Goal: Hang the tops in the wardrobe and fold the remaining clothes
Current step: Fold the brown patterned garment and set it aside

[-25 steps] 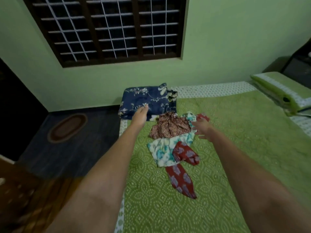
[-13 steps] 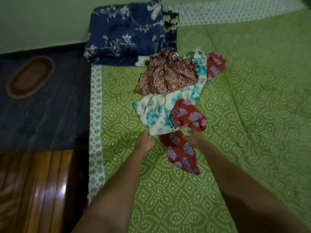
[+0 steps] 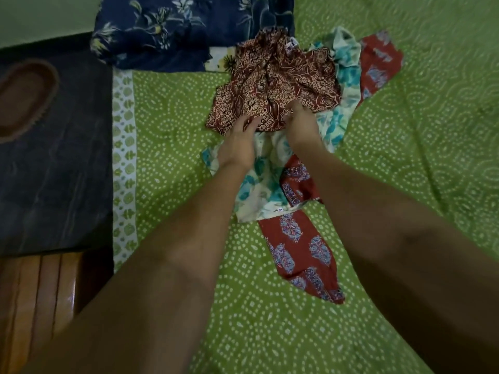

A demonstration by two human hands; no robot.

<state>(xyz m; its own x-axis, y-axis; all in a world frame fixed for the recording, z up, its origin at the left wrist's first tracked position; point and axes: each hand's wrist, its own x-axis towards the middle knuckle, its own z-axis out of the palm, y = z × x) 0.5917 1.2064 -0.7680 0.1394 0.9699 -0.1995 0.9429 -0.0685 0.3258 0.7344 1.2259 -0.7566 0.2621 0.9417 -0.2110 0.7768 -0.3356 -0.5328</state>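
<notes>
Two hands on a pile of three garments on the bed (image 3: pixel 405 157): left hand (image 3: pixel 237 147) and right hand (image 3: pixel 299 122) both pinch the maroon top (image 3: pixel 272 76); white-teal garment (image 3: pixel 259 190) and red garment (image 3: pixel 305 252) lie beneath.

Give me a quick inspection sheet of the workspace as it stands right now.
Surface: green dotted bedspread, mostly bare on the right.
Job's things: maroon patterned garment crumpled on top of a white and teal floral garment; red printed garment partly under the floral one.
Clutter: folded navy floral blanket at the bed's far edge.
Hands: left hand and right hand both at the maroon garment's near edge; grip unclear.
Cables: nothing seen.
Surroundings: dark floor with an oval mat; wooden furniture.
</notes>
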